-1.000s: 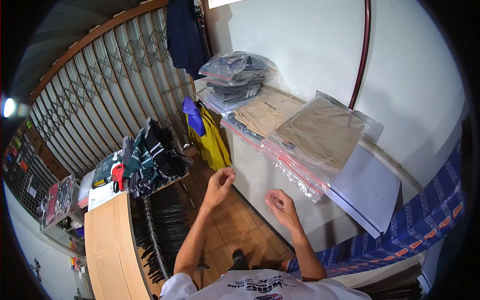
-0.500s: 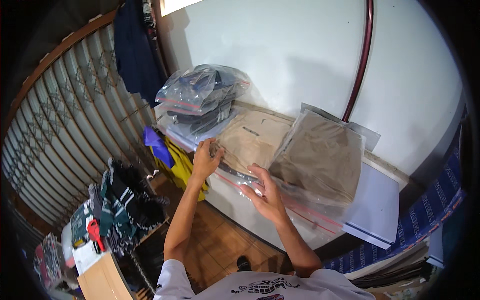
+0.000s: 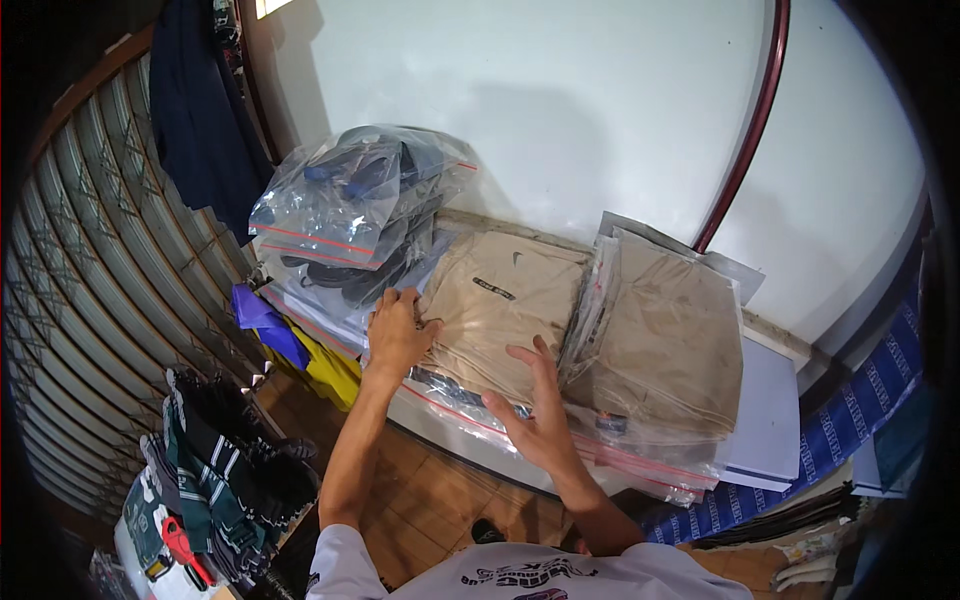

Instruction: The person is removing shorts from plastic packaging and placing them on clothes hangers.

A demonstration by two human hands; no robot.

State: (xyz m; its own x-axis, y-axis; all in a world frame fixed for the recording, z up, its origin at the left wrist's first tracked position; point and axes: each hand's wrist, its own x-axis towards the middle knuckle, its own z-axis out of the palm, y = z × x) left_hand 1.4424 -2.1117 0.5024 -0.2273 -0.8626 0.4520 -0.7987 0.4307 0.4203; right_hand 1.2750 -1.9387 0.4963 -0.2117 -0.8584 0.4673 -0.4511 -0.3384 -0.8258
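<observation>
Both hands are on a tan folded shirt in a clear plastic bag (image 3: 510,310). The bag lies flat on top of a low pile of other bagged clothes (image 3: 470,400), on a white ledge (image 3: 770,400) by the white wall (image 3: 560,100).

The left hand (image 3: 397,335) rests on the left edge of the bag. Its fingers (image 3: 385,305) are bent a little and lie on top of the plastic. The thumb points toward the middle. It is not closed around anything.

The right hand (image 3: 540,415) is at the near edge of the same bag. It is open wide, with the fingers spread and flat, and it holds nothing. I cannot tell if it presses down or only touches.

To the right, a second tan bagged shirt (image 3: 660,330) leans partly over the first one. To the left sits a heap of bags with dark clothes (image 3: 350,210). A dark blue garment (image 3: 200,110) hangs above it.

It looks like the person is just getting hold of the tan bag, ready to lift or slide it. For that, I think the fingers need to curl under the edges. The plastic looks slippery, and the bag on the right sits over one side, so it may drag along.
</observation>
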